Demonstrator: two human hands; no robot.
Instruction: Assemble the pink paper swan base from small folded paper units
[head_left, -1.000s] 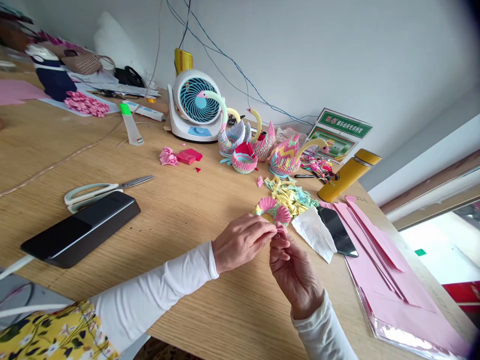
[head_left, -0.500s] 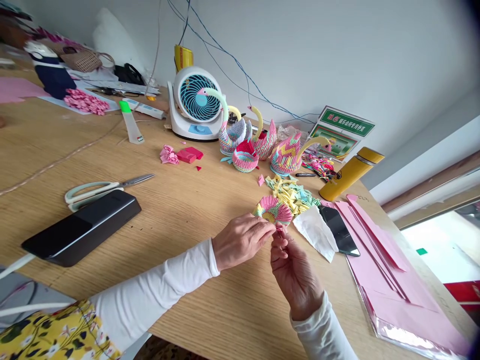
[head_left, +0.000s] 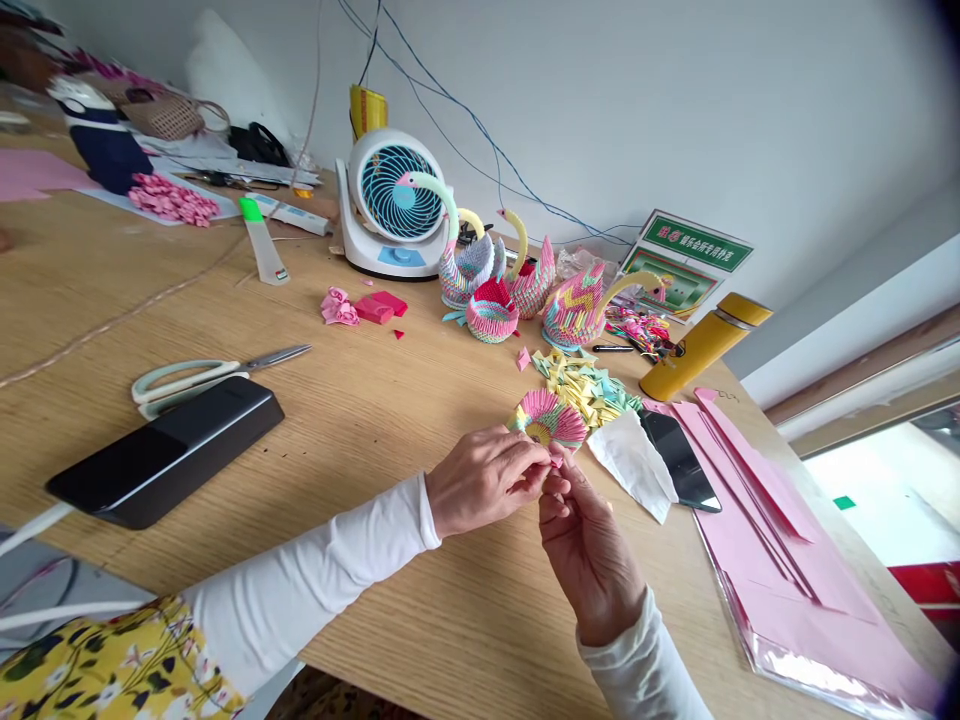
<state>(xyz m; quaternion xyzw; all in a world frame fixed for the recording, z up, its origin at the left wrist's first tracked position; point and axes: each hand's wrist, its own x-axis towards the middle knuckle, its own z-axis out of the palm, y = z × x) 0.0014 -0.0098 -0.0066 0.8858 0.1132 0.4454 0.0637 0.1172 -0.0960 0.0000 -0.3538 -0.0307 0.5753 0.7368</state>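
My left hand (head_left: 491,480) and my right hand (head_left: 589,535) meet over the table, fingertips together. Both pinch a small pink paper piece (head_left: 556,461), mostly covered by the fingers. Just beyond them lies a round, fan-like paper ring (head_left: 553,415) in pink, yellow and green, its near edge behind my left fingers. Past it spreads a pile of folded yellow and green paper pieces (head_left: 589,388). A single pink folded piece (head_left: 523,358) lies to the left of that pile. A crumpled white tissue (head_left: 634,465) is close to my right hand.
Paper swans (head_left: 574,308) and a small paper bowl (head_left: 492,312) stand before a white fan (head_left: 397,205). Scissors (head_left: 217,380) and a black device (head_left: 165,450) lie at left. On the right are a phone (head_left: 681,460), pink sheets (head_left: 780,540) and a leaning yellow flask (head_left: 705,348).
The fingers have shifted slightly around the small paper piece, and more of its pink surface shows. Both hands stay in nearly the same place; the other objects have not moved.
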